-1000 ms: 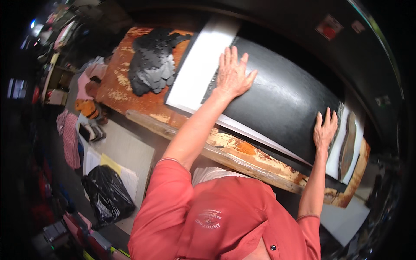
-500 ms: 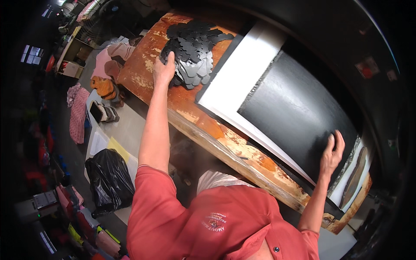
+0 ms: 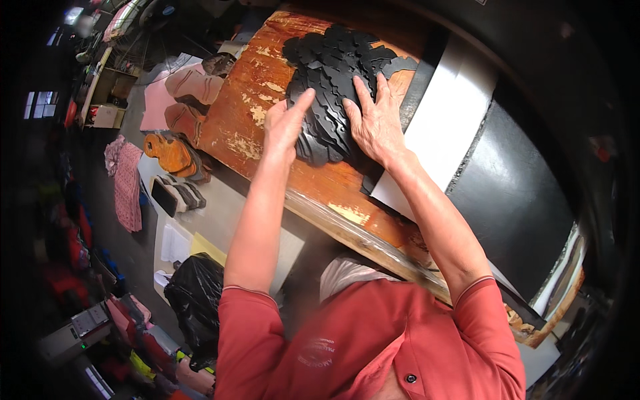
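A loose heap of thin black pieces with wavy, scalloped edges, like cut leather [image 3: 333,67], lies on the worn reddish-brown wooden table [image 3: 240,133]. My right hand [image 3: 377,123] rests on the heap's right side, fingers spread. At its left edge, my left hand [image 3: 285,127] stands on its side against the pieces. Its thumb is stretched out apart from the fingers, which are partly hidden. Right of the heap are a white board [image 3: 443,120] and a large smooth black sheet [image 3: 517,193].
On a grey side table to the left are stacked orange-brown cut pieces [image 3: 163,150], a dark phone-like object [image 3: 164,196], pink material [image 3: 157,103] and a yellow sheet [image 3: 209,249]. A black plastic bag [image 3: 193,300] is beside it. The wooden table's front edge [image 3: 333,227] runs before me.
My right hand has left the black sheet and come over onto the heap. The heap has shifted on the table with my left hand beside it. The view has turned slightly.
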Demonstrator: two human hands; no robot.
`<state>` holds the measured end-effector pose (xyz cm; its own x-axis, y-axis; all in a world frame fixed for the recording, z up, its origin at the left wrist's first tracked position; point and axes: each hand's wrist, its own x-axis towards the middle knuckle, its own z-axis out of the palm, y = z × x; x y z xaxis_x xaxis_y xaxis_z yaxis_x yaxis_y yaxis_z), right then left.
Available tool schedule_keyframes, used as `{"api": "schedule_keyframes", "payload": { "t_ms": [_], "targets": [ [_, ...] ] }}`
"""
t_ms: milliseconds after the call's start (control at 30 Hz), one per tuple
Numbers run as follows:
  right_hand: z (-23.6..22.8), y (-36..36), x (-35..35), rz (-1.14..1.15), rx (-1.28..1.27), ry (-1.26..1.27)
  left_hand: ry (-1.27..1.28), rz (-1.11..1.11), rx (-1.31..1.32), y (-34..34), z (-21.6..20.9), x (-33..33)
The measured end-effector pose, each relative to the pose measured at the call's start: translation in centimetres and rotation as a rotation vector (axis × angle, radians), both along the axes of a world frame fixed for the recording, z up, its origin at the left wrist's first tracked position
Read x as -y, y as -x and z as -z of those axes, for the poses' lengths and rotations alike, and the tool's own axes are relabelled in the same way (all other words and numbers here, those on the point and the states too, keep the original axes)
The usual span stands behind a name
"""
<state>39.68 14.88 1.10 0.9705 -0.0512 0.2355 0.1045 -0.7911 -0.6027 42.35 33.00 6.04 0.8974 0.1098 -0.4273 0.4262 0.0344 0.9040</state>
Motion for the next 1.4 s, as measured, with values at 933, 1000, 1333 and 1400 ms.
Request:
{"api": "schedule_keyframes", "payload": {
  "t_ms": [933,1000,1333,1400],
  "targets": [
    [-2.2,5.5,1.3,-0.132,-0.104,-0.333,0.323,0.082,0.007,1.2,0.4,-0.8],
    [-2.2,5.6,1.7,-0.118,-0.078,-0.28,0.295,0.093,0.036,1.3,0.5,-0.7],
    [-6.8,0.9,4.6,-0.382,0.103,0.003,0.205,0.216,0.093,1.8,0.5,-0.4],
    [-7.1,0.8,4.0,-0.52,0.114,0.153,0.283,0.212,0.091,2.1,0.8,-0.6]
  ]
}}
